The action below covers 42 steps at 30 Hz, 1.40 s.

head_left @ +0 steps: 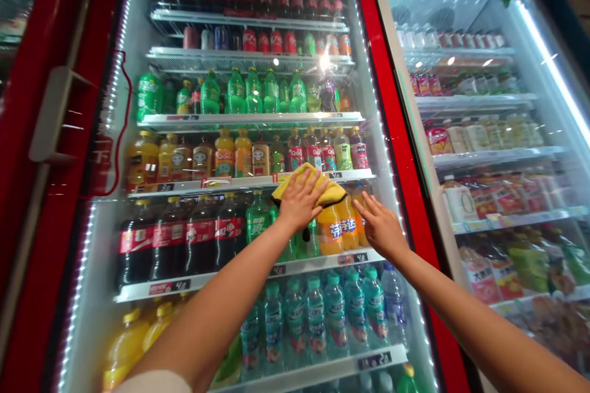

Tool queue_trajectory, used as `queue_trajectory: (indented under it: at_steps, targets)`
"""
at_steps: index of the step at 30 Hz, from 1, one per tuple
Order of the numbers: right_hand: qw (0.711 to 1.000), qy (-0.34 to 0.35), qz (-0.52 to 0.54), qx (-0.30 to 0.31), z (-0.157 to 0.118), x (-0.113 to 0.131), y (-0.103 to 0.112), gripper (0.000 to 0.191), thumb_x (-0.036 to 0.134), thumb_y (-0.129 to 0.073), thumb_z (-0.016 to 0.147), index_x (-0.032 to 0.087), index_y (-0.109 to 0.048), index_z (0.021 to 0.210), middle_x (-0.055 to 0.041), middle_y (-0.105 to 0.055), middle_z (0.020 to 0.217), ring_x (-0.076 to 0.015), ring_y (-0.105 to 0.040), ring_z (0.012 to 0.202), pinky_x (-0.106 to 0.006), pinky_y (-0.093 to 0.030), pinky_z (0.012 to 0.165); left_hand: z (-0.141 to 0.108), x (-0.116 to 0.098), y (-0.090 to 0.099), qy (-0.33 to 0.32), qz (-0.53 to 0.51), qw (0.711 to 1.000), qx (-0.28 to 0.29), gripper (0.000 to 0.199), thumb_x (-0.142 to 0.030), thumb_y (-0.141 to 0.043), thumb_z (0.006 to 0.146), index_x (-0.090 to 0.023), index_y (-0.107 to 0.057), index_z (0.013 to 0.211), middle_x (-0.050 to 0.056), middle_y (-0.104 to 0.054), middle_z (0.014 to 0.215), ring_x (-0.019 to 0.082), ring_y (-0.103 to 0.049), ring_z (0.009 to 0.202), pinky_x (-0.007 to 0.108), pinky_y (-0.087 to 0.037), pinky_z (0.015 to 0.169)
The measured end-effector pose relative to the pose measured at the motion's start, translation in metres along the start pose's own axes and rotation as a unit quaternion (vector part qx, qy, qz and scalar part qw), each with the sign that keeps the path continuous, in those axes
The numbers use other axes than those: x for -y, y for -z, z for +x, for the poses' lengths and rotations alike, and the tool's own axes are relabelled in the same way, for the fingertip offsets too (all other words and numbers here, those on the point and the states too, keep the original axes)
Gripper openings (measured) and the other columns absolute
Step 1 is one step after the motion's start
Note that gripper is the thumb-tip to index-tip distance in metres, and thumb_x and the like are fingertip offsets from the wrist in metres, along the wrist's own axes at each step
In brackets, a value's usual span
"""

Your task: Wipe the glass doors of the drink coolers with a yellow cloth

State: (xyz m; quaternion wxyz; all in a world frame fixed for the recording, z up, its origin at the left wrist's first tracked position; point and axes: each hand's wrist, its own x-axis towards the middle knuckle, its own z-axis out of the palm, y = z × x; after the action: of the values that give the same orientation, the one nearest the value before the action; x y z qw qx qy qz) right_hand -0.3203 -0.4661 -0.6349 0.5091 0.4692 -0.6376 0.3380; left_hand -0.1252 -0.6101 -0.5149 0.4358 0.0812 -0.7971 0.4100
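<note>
My left hand (300, 199) presses a yellow cloth (329, 192) with a dark edge against the glass door of a red-framed drinks fridge. Its fingers lie over the cloth, about level with a shelf of juice bottles. To the right, my right hand (381, 228) is open, with its fingers apart and nothing in it. It is at the glass near the door's right side; whether the palm touches cannot be made out. Behind the glass, close to both hands, stand orange soda bottles (330, 230) and green soda bottles (257, 216).
The red door frame (400, 104) runs along the right side. A second lit fridge (502, 156) stands beyond it. At the left is a grey door handle (51, 113). Shelves inside hold cola bottles (198, 236), cans (262, 42) and teal-capped bottles (316, 316).
</note>
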Motion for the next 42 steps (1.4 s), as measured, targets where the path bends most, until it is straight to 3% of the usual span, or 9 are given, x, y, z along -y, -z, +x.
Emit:
queue_trajectory:
  at_steps: [3,5,13,18,25,28,33,40,42]
  targets:
    - [1.0,0.016,0.0,0.011,-0.001,-0.003,0.0,0.069,0.003,-0.049,0.084,0.022,-0.051,0.15,-0.0123,-0.038,0.163,-0.0332,-0.038,0.149,-0.049,-0.043,0.112,0.023,0.022,0.01,0.23,-0.013,0.968,-0.095,0.07,-0.043,-0.054,0.093,-0.03,-0.033,0.159,0.003,-0.015,0.171,0.033,-0.008,0.159,0.06,-0.004,0.127]
    - [1.0,0.018,-0.001,0.021,-0.001,-0.005,0.0,0.07,0.002,-0.048,0.085,0.023,-0.049,0.152,-0.0118,-0.036,0.163,-0.0329,-0.037,0.15,-0.05,-0.042,0.113,0.037,0.023,0.012,0.28,-0.022,0.952,-0.125,0.068,-0.041,-0.052,0.094,-0.029,-0.034,0.159,0.005,-0.014,0.171,0.034,-0.007,0.158,0.062,-0.004,0.127]
    - [0.997,0.005,0.016,0.07,0.003,-0.007,0.007,0.067,0.005,-0.044,0.092,0.026,-0.041,0.156,-0.0101,-0.029,0.166,-0.0308,-0.03,0.153,-0.051,-0.037,0.118,0.008,-0.042,-0.008,0.123,-0.01,0.992,-0.02,0.072,-0.039,-0.06,0.09,-0.032,-0.035,0.157,0.005,-0.02,0.17,0.032,-0.01,0.158,0.056,-0.007,0.128]
    - [0.995,0.003,0.02,0.102,0.006,-0.007,0.015,0.067,0.004,-0.042,0.093,0.023,-0.04,0.156,-0.0111,-0.027,0.167,-0.0309,-0.028,0.154,-0.05,-0.037,0.118,-0.01,-0.046,-0.006,0.059,-0.01,0.997,0.038,0.074,-0.04,-0.062,0.089,-0.034,-0.035,0.157,0.003,-0.019,0.171,0.03,-0.008,0.159,0.054,-0.005,0.128]
    - [0.997,0.012,0.031,0.064,0.004,-0.009,0.014,0.075,0.002,-0.051,0.083,0.026,-0.045,0.154,-0.0072,-0.029,0.167,-0.0304,-0.034,0.152,-0.048,-0.039,0.117,0.041,0.002,0.01,0.392,-0.051,0.907,-0.149,0.076,-0.042,-0.049,0.094,-0.017,-0.025,0.161,0.014,-0.013,0.171,0.037,-0.004,0.158,0.062,-0.002,0.126]
    - [0.998,0.025,0.049,0.025,0.004,-0.017,0.01,0.069,0.003,-0.052,0.082,0.027,-0.055,0.147,-0.0055,-0.039,0.162,-0.0295,-0.041,0.147,-0.048,-0.043,0.113,0.063,0.006,0.011,0.334,-0.041,0.933,-0.128,0.069,-0.042,-0.05,0.094,-0.021,-0.035,0.158,0.011,-0.013,0.172,0.037,-0.004,0.158,0.06,-0.002,0.126]
    - [0.995,0.057,0.076,-0.04,0.002,-0.041,0.004,0.056,0.007,-0.05,0.088,0.029,-0.063,0.138,-0.0016,-0.053,0.153,-0.0255,-0.05,0.14,-0.048,-0.047,0.11,0.056,-0.008,-0.003,0.022,0.003,0.999,-0.028,0.067,-0.047,-0.056,0.092,-0.037,-0.037,0.155,-0.002,-0.017,0.172,0.029,-0.007,0.159,0.051,-0.001,0.129]
    - [0.996,0.085,0.026,-0.005,0.004,-0.057,0.009,0.052,0.01,-0.048,0.094,0.034,-0.061,0.139,-0.0009,-0.053,0.152,-0.0248,-0.052,0.14,-0.049,-0.047,0.11,0.13,-0.014,-0.005,0.154,-0.029,0.981,-0.112,0.069,-0.045,-0.055,0.093,-0.033,-0.034,0.157,0.0,-0.017,0.172,0.034,-0.005,0.158,0.058,0.005,0.127]
    - [0.994,0.11,0.013,0.015,0.004,-0.061,0.012,0.056,0.008,-0.048,0.093,0.032,-0.058,0.143,-0.0023,-0.049,0.155,-0.0251,-0.049,0.143,-0.049,-0.046,0.112,0.139,-0.029,-0.009,0.12,-0.035,0.987,-0.1,0.068,-0.044,-0.058,0.092,-0.033,-0.037,0.156,0.0,-0.018,0.172,0.033,-0.005,0.158,0.057,0.003,0.127]
